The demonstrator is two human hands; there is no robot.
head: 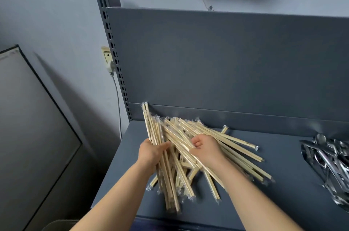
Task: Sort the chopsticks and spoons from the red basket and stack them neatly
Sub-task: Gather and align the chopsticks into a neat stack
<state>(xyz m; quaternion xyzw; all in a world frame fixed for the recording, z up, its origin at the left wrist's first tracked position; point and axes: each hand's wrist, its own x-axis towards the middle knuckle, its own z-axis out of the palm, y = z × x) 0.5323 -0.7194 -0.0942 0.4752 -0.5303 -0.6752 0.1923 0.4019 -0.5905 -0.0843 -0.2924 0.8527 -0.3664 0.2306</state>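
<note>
— On the near left of the grey shelf (pixel 283 155), why is the left hand (pixel 151 152) wrapped round that bundle?

— It looks like a way to keep the straightened ones apart. Its fingers are closed on a sheaf of wrapped chopsticks (pixel 188 145) that all run near to far, while the rest fan out crosswise to the right. The right hand (pixel 205 147) is curled over the loose heap, fingertips pinching a pair or two, probably to feed them into the bundle.

— And the spoons (pixel 328 157)?

— Already apart, in a shiny pile at the far right of the shelf, well clear of the chopsticks. That pile is cut off by the frame edge, so I can't tell how tidy it is.

— The red basket?

— Not in view. The right hand's fingertips are also hidden under its knuckles, so how many it grips is unclear.
</note>
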